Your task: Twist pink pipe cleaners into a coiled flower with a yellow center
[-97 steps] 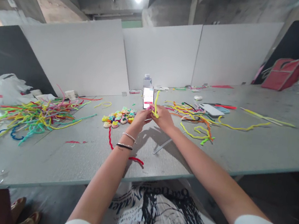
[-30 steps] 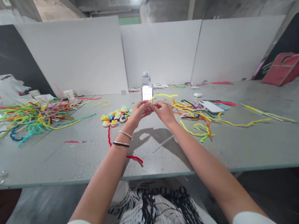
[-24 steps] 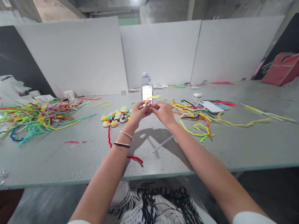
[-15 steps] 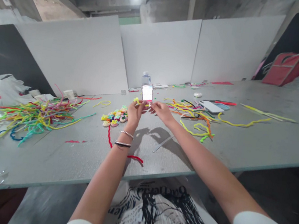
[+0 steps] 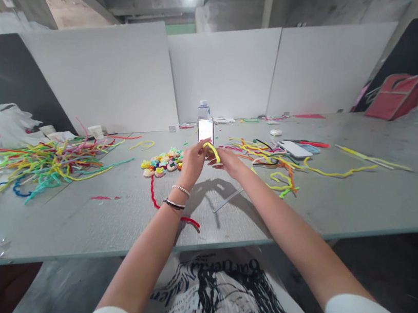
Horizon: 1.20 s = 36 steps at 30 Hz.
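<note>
Pipe cleaner point(image 5: 213, 150), fuzzy and bright yellow, is bent into a short arch up in the air between both hands, a bit above the desk point(image 5: 342, 206). The left hand point(image 5: 193, 158) has its fingers closed on one end and the right hand point(image 5: 227, 160) pinches the other end with its fingertips, so both have a hold of that same soft wire. Both arms stretch straight out from the body, forearms bare. The left wrist wears a beaded bracelet and a dark band.

Just behind the hands, a phone point(image 5: 206, 130) stands upright with its screen lit. A cluster of little flowers point(image 5: 162, 162) lies on the desk just left of the left hand, small chunky shapes in mixed colours. A red strand point(image 5: 156, 201) snakes along the surface under the left forearm.

Further out on the left there's a big loose pile point(image 5: 45, 162) of the same fuzzy wires in lots of colours, all tangled. A smaller tangle point(image 5: 270, 162), mostly yellow and orange, sits right of the right hand. The desk top is grey and rough-looking, with white boards point(image 5: 228, 71) standing along its far edge.
</note>
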### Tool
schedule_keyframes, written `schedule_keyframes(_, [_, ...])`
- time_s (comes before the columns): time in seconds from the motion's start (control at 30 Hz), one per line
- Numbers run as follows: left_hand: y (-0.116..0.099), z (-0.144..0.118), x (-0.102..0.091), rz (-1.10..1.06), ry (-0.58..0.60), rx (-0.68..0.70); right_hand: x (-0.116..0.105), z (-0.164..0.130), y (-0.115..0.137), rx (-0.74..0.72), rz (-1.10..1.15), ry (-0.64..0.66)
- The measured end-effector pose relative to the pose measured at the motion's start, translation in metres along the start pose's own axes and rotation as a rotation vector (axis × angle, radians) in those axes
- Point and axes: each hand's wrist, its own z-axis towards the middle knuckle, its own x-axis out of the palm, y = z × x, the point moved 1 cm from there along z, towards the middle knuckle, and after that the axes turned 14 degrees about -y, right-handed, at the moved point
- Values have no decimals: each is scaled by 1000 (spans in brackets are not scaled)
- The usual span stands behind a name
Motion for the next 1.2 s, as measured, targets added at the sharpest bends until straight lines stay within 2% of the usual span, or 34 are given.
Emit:
schedule_keyframes(0.13, [-6, -2, -2, 63, 11, 32, 1, 0, 0, -21, 30, -18])
schedule_keyframes(0.27, [-7, -2, 0, 74, 46, 71, 2, 1, 3, -112, 64, -124])
schedule_keyframes(0.47, [0, 2, 3, 192, -30, 311, 7, -1, 7, -175, 27, -170])
schedule_keyframes(0.57, [3, 5, 3, 221, -93, 339, 10, -2, 7, -191, 21, -177])
schedule_keyframes(0.73, [9, 9, 5, 213, -182, 330, 12, -1, 6, -227, 38, -167])
schedule_keyframes(0.9, [10, 9, 5, 158, -181, 263, 12, 1, 3, -246, 60, -137])
schedule_keyframes(1.0, [7, 7, 6, 141, -185, 176, 12, 1, 3, -223, 52, -134])
schedule_keyframes(1.1, [7, 5, 10, 106, -138, 74, 12, 0, 3, -176, 44, -147])
schedule_keyframes(1.2, [10, 3, 15, 92, -50, 69, 12, -1, 3, -117, 60, -168])
